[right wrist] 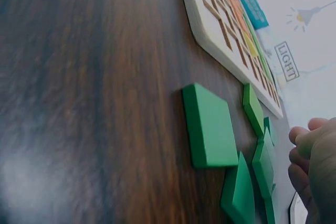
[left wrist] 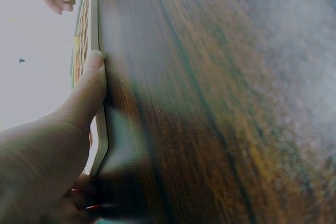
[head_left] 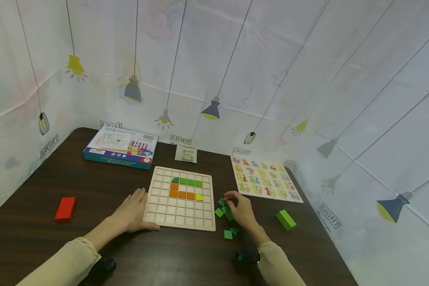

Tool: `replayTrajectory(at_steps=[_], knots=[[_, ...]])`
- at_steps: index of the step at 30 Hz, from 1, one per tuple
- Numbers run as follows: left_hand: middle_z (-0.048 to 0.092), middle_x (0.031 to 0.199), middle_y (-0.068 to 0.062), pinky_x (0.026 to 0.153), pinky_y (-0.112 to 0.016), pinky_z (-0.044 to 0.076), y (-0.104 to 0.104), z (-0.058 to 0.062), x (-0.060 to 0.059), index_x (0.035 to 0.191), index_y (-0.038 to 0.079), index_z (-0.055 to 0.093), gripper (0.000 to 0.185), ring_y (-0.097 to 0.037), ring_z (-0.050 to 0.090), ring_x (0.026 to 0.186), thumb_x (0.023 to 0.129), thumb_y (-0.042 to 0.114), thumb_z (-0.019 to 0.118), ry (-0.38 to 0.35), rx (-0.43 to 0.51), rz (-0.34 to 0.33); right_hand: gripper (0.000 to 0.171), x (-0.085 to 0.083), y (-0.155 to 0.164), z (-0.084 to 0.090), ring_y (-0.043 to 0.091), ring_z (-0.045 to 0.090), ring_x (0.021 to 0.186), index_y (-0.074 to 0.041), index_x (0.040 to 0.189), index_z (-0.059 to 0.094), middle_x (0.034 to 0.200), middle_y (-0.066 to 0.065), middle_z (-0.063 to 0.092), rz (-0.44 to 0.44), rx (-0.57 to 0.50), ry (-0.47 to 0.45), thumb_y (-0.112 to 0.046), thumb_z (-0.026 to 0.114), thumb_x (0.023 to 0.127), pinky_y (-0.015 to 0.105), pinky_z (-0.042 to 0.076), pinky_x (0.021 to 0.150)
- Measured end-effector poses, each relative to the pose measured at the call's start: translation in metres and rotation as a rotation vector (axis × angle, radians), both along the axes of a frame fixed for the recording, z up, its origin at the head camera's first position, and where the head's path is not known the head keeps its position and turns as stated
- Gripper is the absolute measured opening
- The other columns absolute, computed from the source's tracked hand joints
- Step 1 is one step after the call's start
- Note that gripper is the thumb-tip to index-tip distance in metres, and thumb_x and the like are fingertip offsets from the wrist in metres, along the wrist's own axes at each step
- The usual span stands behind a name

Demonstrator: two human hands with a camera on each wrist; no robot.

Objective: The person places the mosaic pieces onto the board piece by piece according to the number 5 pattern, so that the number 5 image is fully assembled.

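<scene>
A square wooden grid board (head_left: 161, 208) lies before me, with green tiles (head_left: 191, 182), orange tiles (head_left: 182, 194) and a yellow tile (head_left: 199, 197) set in its cells. My left hand (head_left: 131, 212) rests at its lower left corner. The fingers stretch along the left side, and the thumb (left wrist: 93, 72) presses the near edge. Right of the board lie several loose green tiles (right wrist: 212, 127), some overlapping. My right hand (head_left: 242, 210) hovers at the upper part of this pile, fingers loosely bent. Between its fingertips (right wrist: 299, 136) no tile shows.
A boxed set (head_left: 119, 147) and a small pattern card (head_left: 186, 154) lie behind the board. Farther right is a number puzzle board (head_left: 268, 178), with a light green block (head_left: 286, 220) nearer me. A red block (head_left: 65, 209) lies at left. White printed cloth (head_left: 200, 59) hangs behind the table.
</scene>
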State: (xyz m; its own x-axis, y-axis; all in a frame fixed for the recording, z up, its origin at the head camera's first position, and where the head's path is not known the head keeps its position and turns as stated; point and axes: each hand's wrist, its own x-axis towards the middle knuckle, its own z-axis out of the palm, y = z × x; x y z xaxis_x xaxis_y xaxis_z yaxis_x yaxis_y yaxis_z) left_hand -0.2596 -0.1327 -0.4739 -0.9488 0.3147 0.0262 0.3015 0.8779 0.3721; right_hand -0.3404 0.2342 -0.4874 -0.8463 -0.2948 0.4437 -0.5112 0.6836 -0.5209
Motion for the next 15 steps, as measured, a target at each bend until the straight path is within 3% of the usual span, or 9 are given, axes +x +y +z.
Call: replayTrajectory(at_steps=[6, 15], knots=[[0.025, 0.143, -0.038, 0.105, -0.059, 0.024, -0.001, 0.001, 0.000, 0.136, -0.020, 0.030, 0.117, -0.049, 0.023, 0.133, 0.069, 0.068, 0.069, 0.000, -0.002, 0.002, 0.022, 0.004, 0.006, 0.000, 0.015, 0.063, 0.084, -0.004, 0.104, 0.066, 0.088, 0.003, 0.068, 0.007, 0.018, -0.012, 0.005, 0.066, 0.085, 0.038, 0.051, 0.074], [0.025, 0.143, -0.038, 0.105, -0.059, 0.024, -0.002, -0.002, 0.000, 0.136, -0.020, 0.031, 0.117, -0.049, 0.023, 0.133, 0.069, 0.067, 0.069, -0.001, -0.005, 0.004, 0.021, 0.008, 0.012, -0.006, 0.014, 0.063, 0.083, -0.005, 0.104, 0.066, 0.091, 0.003, 0.068, 0.022, 0.040, -0.064, 0.001, 0.069, 0.084, 0.038, 0.052, 0.073]])
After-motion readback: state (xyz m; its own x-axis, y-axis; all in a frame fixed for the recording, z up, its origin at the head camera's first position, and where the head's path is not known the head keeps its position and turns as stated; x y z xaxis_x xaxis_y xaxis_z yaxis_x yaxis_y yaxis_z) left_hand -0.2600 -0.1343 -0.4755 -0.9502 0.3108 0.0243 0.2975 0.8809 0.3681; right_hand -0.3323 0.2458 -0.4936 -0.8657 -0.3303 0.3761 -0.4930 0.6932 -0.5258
